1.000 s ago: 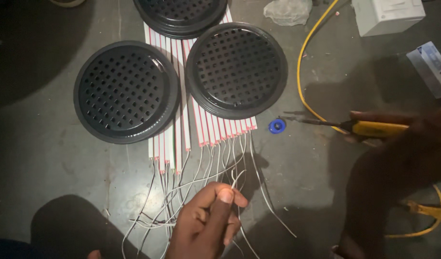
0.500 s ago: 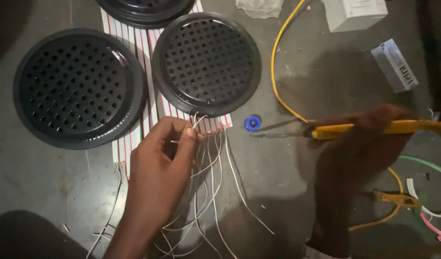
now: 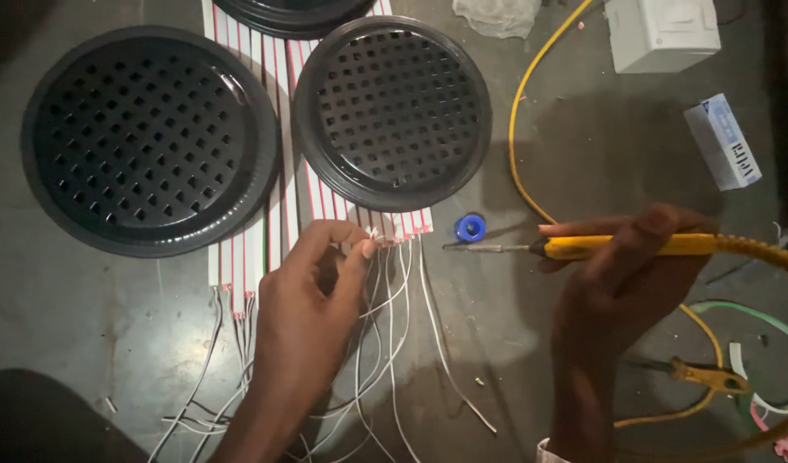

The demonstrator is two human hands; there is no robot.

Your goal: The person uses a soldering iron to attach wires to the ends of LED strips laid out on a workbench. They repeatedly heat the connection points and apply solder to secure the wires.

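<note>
Head view, nearest edge first: loose white wires (image 3: 385, 343) trailing toward the viewer across the grey tabletop (image 3: 94, 326). Left hand (image 3: 312, 300), fingers pinched together on the wire ends at the bottom edge of the red-and-white strips (image 3: 278, 214); half a second ago it held the same bundle, a second ago it lay lower among the loose wires, so it has worked up to the strip ends. Right hand (image 3: 625, 274), closed around the yellow-handled soldering iron (image 3: 583, 248), tip level and aimed left, close to the pinched joint but apart from it; the iron's position is little changed. Small blue ring (image 3: 469, 227) just above the tip. Yellow pliers (image 3: 707, 375) lower right. Farther: two black perforated round covers (image 3: 150, 141) (image 3: 392, 111) lying over the strips, yellow cable (image 3: 523, 129), white box (image 3: 664, 33).
</note>
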